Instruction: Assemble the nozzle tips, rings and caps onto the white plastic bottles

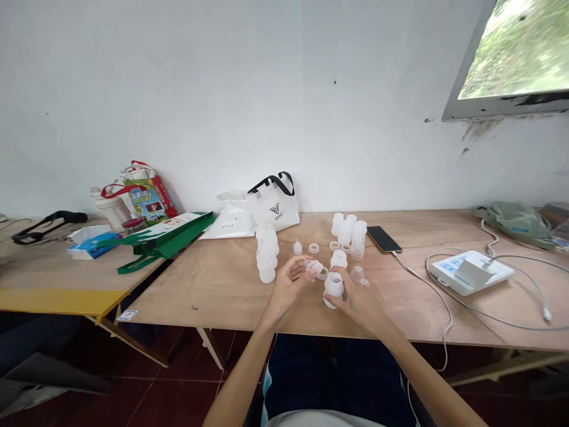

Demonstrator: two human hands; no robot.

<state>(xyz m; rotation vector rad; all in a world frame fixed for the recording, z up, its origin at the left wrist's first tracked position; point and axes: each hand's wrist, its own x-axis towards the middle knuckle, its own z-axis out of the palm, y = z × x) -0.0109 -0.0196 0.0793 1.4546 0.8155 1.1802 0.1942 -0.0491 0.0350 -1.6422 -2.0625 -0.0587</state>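
Observation:
My left hand [291,280] is closed on a clear bottle top [314,266], pinched between thumb and fingers. A pale ring [323,273] lies right beside it. My right hand [355,298] wraps round a small white translucent bottle [333,286] with a waist and an open mouth, standing at the table's near side. Behind it is another white bottle [338,259]. Clear dome caps [357,273] lie close to my right fingers. Farther back are a clear nipple [297,248] and a loose ring [313,248]. A row of white bottles [267,258] stands left of my left hand.
More white bottles [344,228] cluster at the back. A phone [384,239] on a cable and a white power strip [471,271] lie to the right. Leftward are a white tote bag [278,210], a plastic package [231,222], a green bag [166,237] and tissues [93,243].

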